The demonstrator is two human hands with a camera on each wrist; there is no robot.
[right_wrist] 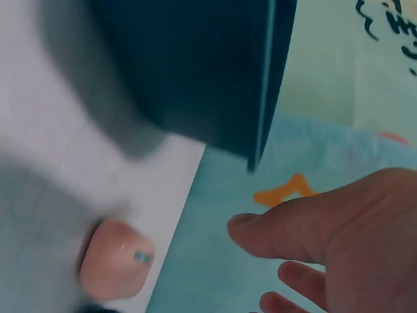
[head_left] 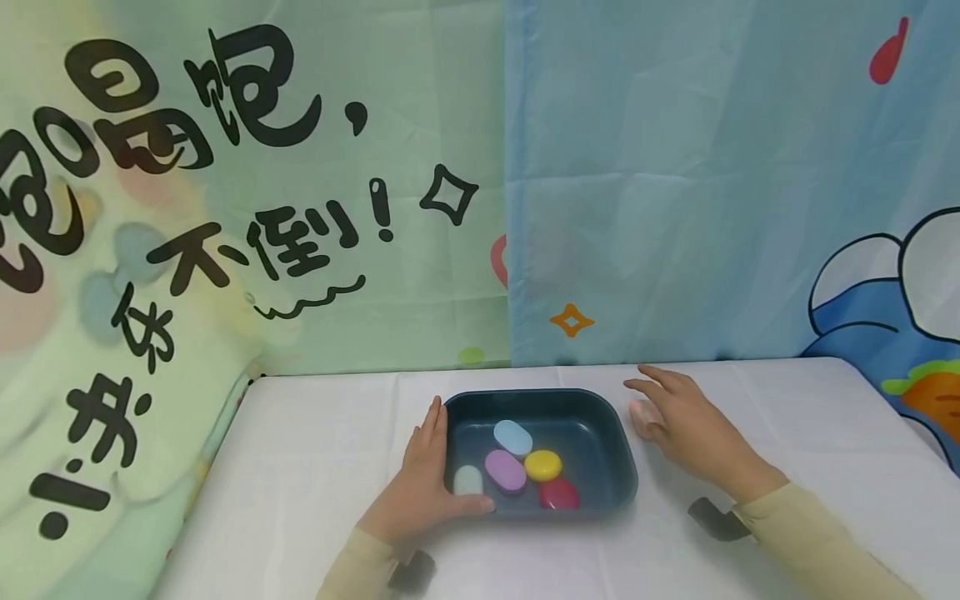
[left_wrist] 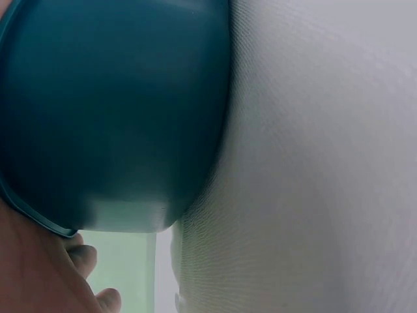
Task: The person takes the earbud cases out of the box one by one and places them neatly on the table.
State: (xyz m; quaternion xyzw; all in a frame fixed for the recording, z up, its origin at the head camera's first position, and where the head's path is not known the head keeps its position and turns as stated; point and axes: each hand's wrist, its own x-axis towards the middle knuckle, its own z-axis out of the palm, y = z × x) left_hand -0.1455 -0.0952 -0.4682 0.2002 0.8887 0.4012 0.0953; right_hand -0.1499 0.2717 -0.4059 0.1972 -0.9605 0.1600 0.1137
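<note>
My left hand (head_left: 423,479) grips the left side of a dark teal tray (head_left: 600,433), its thumb along the near rim and the other fingers up the left edge. In the left wrist view, the tray's outer wall (left_wrist: 117,111) fills the upper left. Inside lie smooth rounded pebbles: light blue (head_left: 513,437), purple (head_left: 506,472), yellow (head_left: 543,466), red (head_left: 559,494) and whitish (head_left: 468,481). My right hand (head_left: 682,421), fingers loosely extended, is above the table right of the tray. By its thumb is a pink pebble (right_wrist: 117,261), partly hidden in the head view.
A white cloth (head_left: 300,467) covers the table. Behind it hang a green printed curtain (head_left: 420,308) and a light blue one (head_left: 675,250). Dark grey pieces show at the left wrist (head_left: 412,573) and right wrist (head_left: 717,521).
</note>
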